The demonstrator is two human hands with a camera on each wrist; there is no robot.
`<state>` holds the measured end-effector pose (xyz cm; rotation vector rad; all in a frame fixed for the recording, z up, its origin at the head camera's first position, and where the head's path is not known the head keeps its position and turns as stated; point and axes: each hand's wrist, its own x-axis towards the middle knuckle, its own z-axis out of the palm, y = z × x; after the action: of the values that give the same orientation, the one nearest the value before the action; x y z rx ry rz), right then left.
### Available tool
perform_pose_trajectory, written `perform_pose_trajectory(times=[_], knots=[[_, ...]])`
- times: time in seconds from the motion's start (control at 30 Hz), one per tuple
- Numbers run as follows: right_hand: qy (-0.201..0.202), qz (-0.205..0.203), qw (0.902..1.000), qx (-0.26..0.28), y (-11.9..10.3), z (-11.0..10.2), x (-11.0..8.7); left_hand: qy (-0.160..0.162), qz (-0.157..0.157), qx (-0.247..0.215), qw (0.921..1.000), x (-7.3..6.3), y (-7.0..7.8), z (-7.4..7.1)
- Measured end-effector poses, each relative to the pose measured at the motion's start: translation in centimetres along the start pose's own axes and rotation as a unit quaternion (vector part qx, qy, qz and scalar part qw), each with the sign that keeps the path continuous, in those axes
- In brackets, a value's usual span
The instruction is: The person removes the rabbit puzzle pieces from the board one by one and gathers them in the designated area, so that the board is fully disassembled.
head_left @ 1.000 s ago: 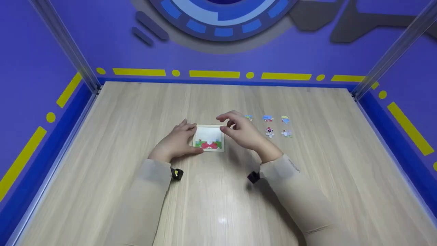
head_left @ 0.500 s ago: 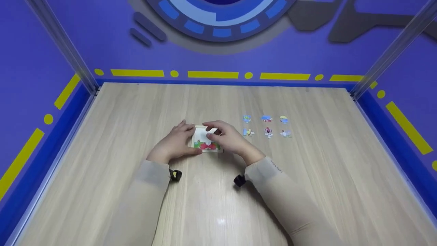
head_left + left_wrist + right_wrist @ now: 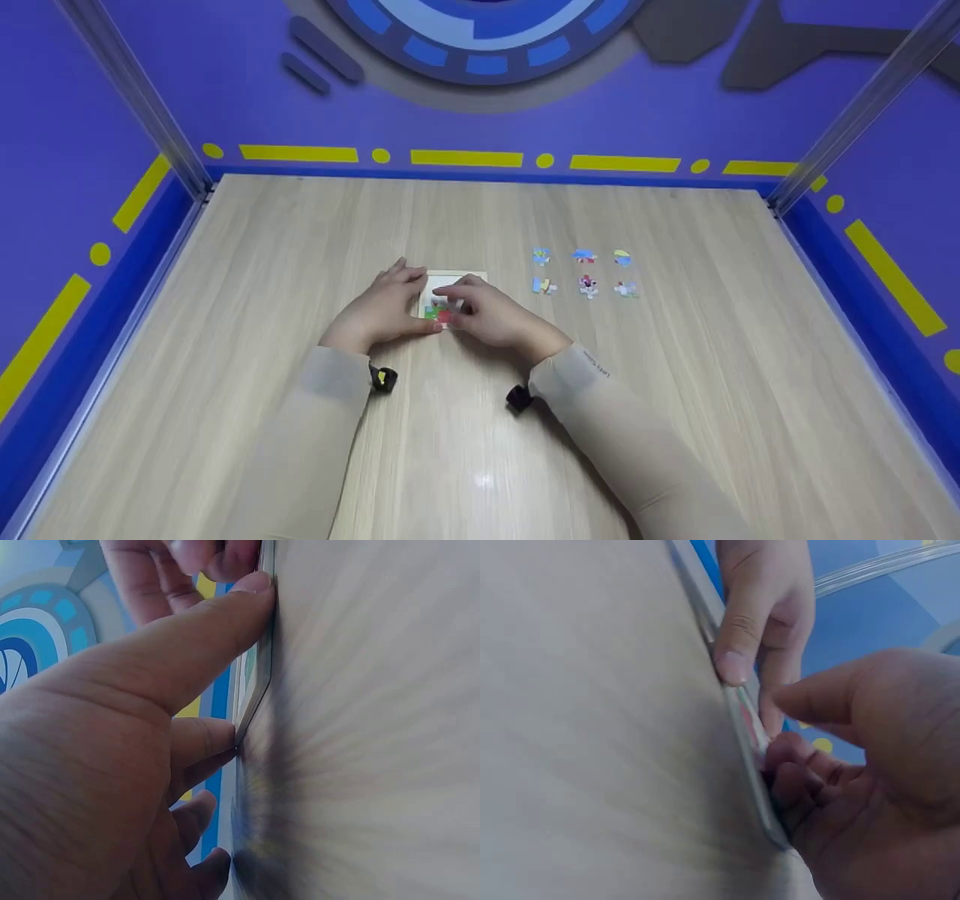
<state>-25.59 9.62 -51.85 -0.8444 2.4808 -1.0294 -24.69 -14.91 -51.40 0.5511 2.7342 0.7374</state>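
A small jigsaw tray (image 3: pixel 456 273) with a pale wooden rim lies on the table, its lower part filled with green and red picture pieces (image 3: pixel 433 311). My left hand (image 3: pixel 382 307) grips the tray's left side, thumb at the near rim and fingertips near the far left corner. Over the tray's right part is my right hand (image 3: pixel 491 315), covering much of the picture. The right wrist view shows its bent fingertips (image 3: pixel 787 757) right at the pieces, with the thumb stretched out apart from them. No loose piece shows between the right thumb and fingers.
Several loose jigsaw pieces lie in two rows to the right of the tray, among them one with a red and white figure (image 3: pixel 589 286) and a yellow-blue one (image 3: pixel 622 257). Blue panels (image 3: pixel 465 112) stand behind and beside the wooden table (image 3: pixel 315 217).
My right hand has moved left and toward me, from the tray's far right corner to over its lower pieces. The left hand keeps its hold on the tray.
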Motion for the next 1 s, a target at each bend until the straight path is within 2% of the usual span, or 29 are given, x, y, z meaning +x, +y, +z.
perform_pose_trajectory(times=[0.13, 0.33, 0.63, 1.0], knots=[[0.004, 0.004, 0.9987, -0.051, -0.1, 0.5, 0.1, -0.007, -0.008, -0.004, 0.9999, 0.0, 0.1, -0.2], [0.000, 0.002, 0.9970, -0.077, -0.3, 0.7, 0.3, -0.006, -0.010, -0.006, 0.9999, 0.1, 0.1, -0.1], [-0.012, 0.000, 0.9978, -0.064, -0.8, 0.8, 0.4, -0.004, -0.008, -0.007, 0.9999, 0.0, 0.2, 0.0], [0.017, -0.007, 0.9988, -0.045, -0.6, 1.4, 0.3, 0.000, -0.004, -0.007, 1.0000, 0.1, -0.1, 0.1]])
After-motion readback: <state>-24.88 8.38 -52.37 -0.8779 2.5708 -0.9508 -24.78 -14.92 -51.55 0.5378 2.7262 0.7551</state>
